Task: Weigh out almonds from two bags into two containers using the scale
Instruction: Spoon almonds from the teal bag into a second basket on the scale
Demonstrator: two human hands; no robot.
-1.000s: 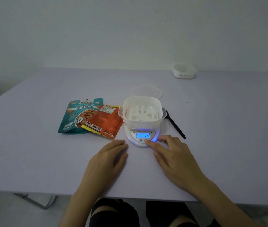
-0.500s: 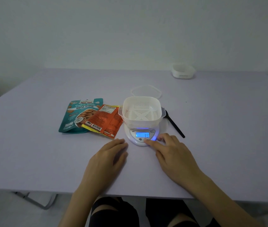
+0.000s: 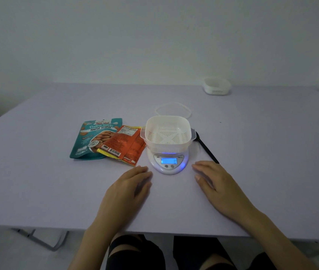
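Left of centre, the teal almond bag point(image 3: 92, 139) lies flat on the table point(image 3: 38, 172), and the orange bag point(image 3: 124, 147) overlaps its right edge. Both look sealed. Below them the left hand point(image 3: 127, 190) rests palm down, fingers relaxed, grasping nothing. At centre the scale point(image 3: 171, 162) carries an empty white container point(image 3: 167, 133). Its lit display appears to read zero, so the zeroing step seems done. Just right of the scale the right hand point(image 3: 215, 184) lies flat too, released. A black spoon point(image 3: 206, 147) sits beyond it — the second container point(image 3: 216, 86) stands upper right, well apart. The next move is probably to pick up a bag and open it, which likely takes both hands.
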